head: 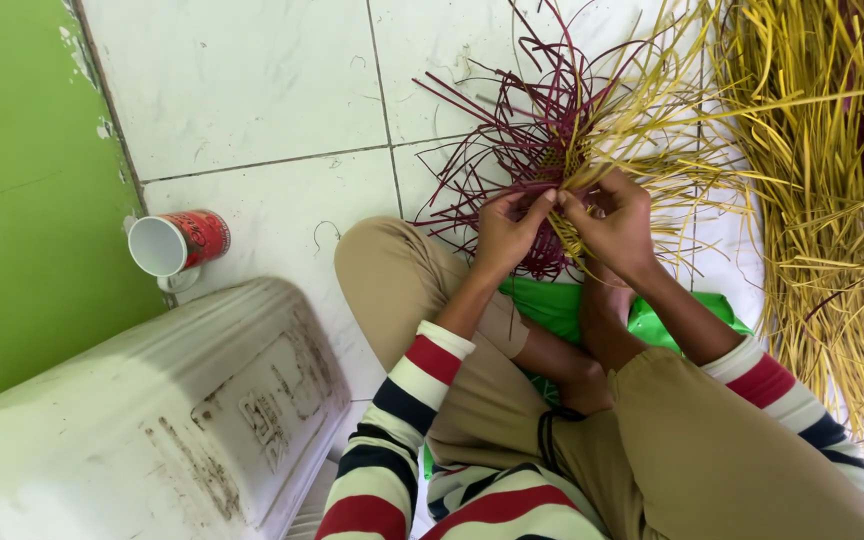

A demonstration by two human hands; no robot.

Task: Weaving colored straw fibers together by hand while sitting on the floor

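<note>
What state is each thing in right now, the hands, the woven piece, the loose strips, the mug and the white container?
Left hand: grip pinched on a strand of the woven piece.
Right hand: grip closed on yellow strands of it.
Woven piece: partly woven, maroon and yellow strand ends sticking out loose.
Yellow strips: loose pile on the floor.
Mug: lying on its side, looks empty.
White container: lying on its side, scuffed and dirty.

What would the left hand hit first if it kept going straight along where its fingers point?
The left hand points up-right, fingertips already on the woven piece of maroon and yellow strips. Going on, it would likely meet the right hand fingertips just beyond; depth is unclear.
</note>
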